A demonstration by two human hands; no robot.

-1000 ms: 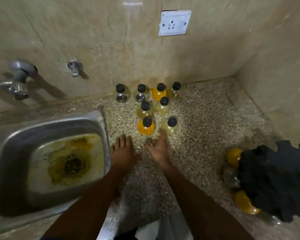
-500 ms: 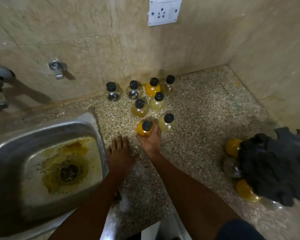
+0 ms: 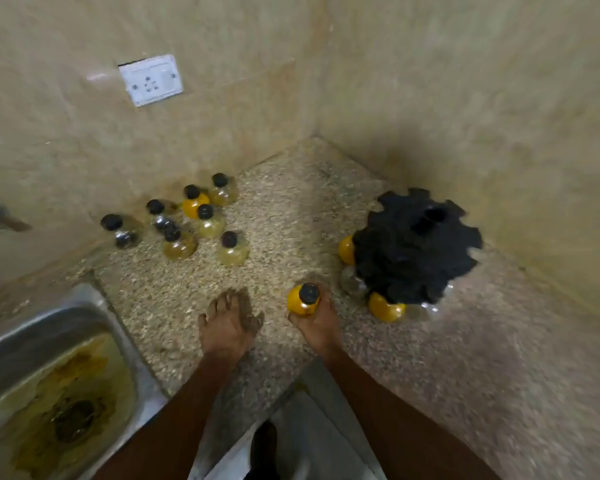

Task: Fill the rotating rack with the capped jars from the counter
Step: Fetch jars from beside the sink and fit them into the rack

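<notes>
Jar (image 3: 302, 301) (yellow, black cap toward us) stands nearly upright in our right hand (image 3: 317, 325), whose grip wraps its belly just beside the black rack (image 3: 414, 247). Our left hand (image 3: 227, 329) lies flat, fingers spread, on the speckled bench (image 3: 291, 209) in a tiled corner.

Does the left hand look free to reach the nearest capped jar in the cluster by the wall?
Probably yes. The left hand lies flat and empty on the counter, with only bare counter between it and the nearest jar.

Dim warm light, motion blur, warped edges
</notes>
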